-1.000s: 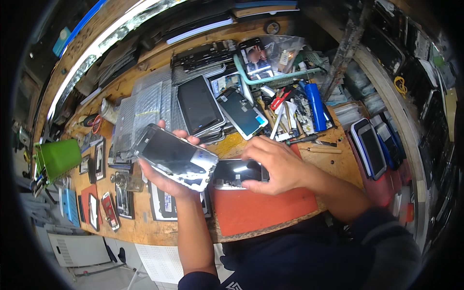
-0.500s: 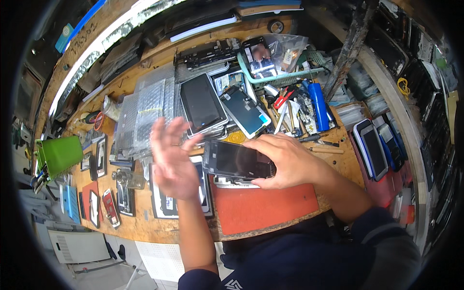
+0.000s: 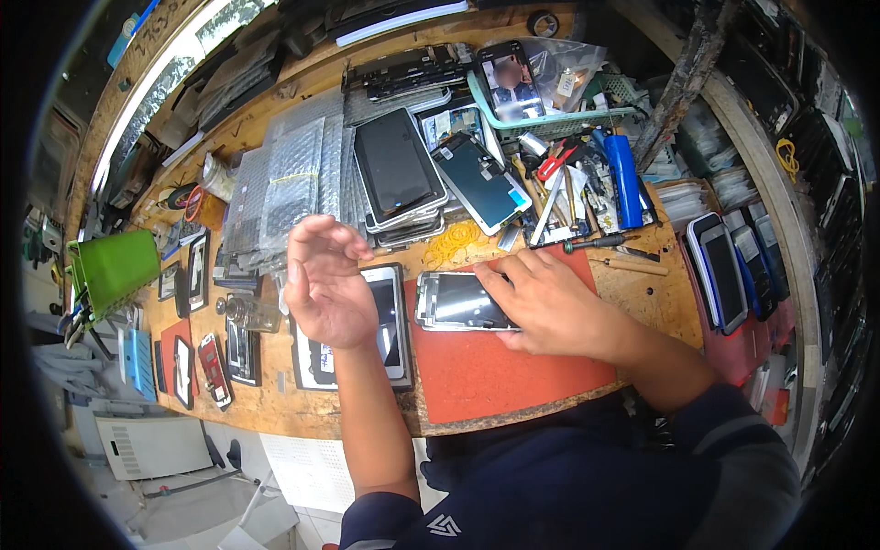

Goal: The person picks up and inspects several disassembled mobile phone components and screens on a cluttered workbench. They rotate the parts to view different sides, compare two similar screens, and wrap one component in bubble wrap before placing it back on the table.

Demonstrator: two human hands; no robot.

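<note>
My left hand [image 3: 328, 295], loaded a second ago, is empty, fingers loosely spread, seemingly free to help. My right hand [image 3: 555, 304] covers one end of the white-edged phone [image 3: 461, 301] on the red mat [image 3: 513, 387]; whether it pinches, I can't tell.

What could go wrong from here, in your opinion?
Pressing hard with the right hand's grip might crack the phone panel beneath it. A sideways sweep there could knock the dark-handled tool just beyond. The left hand's grip, raised and empty, might bump the white-framed phone if lowered.
</note>
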